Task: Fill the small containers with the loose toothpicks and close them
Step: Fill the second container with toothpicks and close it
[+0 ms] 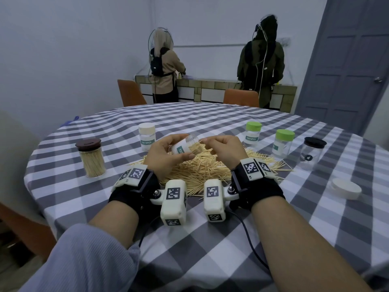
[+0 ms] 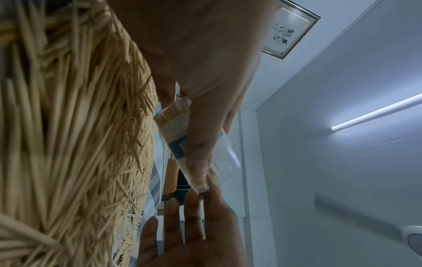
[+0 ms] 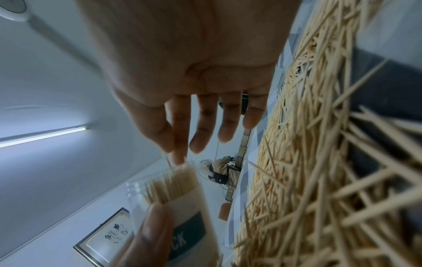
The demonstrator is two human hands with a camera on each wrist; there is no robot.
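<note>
six containers [image 1: 147, 135], one toothpick pile [image 1: 202, 171]

Cool ceiling tube light [image 2: 374, 112] — blurred wrist close-ups

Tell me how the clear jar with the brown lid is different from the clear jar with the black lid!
The clear jar with the brown lid is packed with toothpicks; the clear jar with the black lid looks empty. The brown-lidded one stands on the left of the checked table, the black-lidded one on the right. Both are upright, see-through and closed.
</note>
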